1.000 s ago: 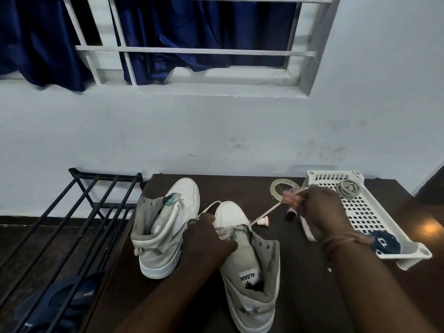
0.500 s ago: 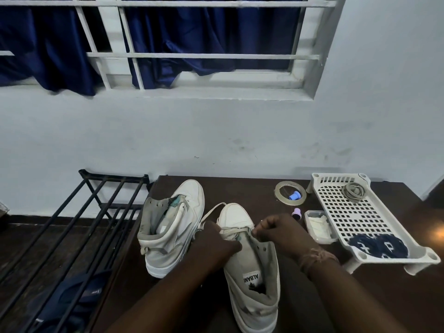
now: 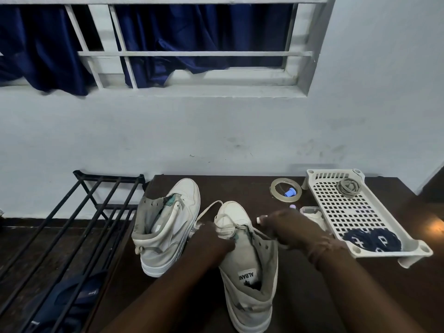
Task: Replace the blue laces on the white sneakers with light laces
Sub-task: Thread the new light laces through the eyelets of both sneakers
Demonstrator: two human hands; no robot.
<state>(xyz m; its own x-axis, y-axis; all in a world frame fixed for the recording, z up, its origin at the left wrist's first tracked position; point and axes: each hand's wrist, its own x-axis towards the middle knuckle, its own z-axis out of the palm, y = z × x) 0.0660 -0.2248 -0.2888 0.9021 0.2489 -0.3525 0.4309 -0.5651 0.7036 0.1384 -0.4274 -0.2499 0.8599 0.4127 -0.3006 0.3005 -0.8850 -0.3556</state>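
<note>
White tray: coiled light lace, blue laces. Left hand, right hand: apparently pinching lace at sneaker.

The sneakers look like smooth white leather with matt grey cloth lining; the table is dark wood with a faint sheen; the tray is white perforated plastic; the rack is black metal bars; the curtain is blue, slightly glossy cloth.

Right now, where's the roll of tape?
In the head view, the roll of tape lies flat at the far right of the dark table, just left of the white perforated tray, with a small blue cap inside its ring.
</note>
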